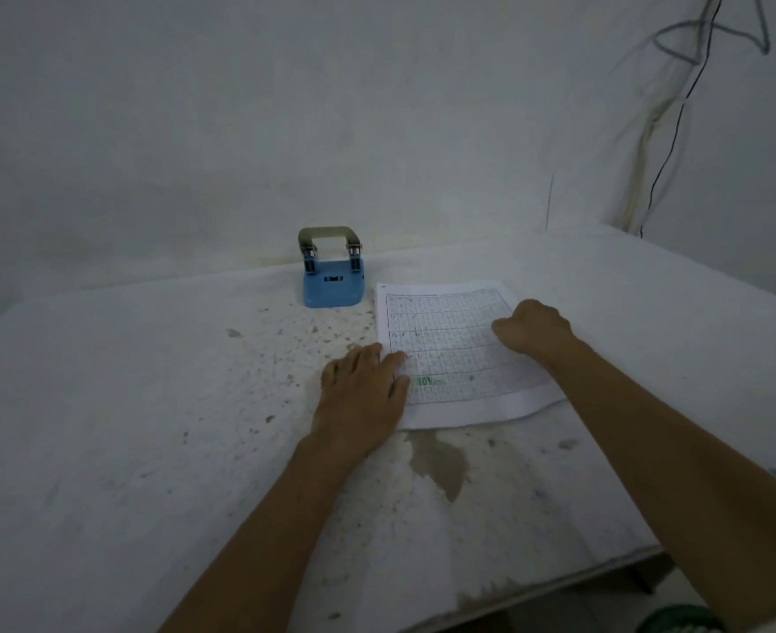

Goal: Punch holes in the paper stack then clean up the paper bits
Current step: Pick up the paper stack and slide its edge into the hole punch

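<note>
A blue hole punch [332,280] with a metal lever stands upright near the table's far edge, apart from both hands. To its right lies the paper stack [454,354], printed with a grid and a green mark. My left hand [361,391] lies flat, fingers spread, on the stack's left edge and the table beside it. My right hand [531,327] rests on the stack's right part with its fingers curled under; what they touch is hidden. Small specks dot the table [149,427] left of the stack; paper bits cannot be told from chipped paint.
The table top is white, worn and stained, with a bare brown patch [441,463] just in front of the paper. Its right edge runs diagonally at the lower right. Cables [678,121] hang on the wall at the back right. A green object [683,621] sits below the table's corner.
</note>
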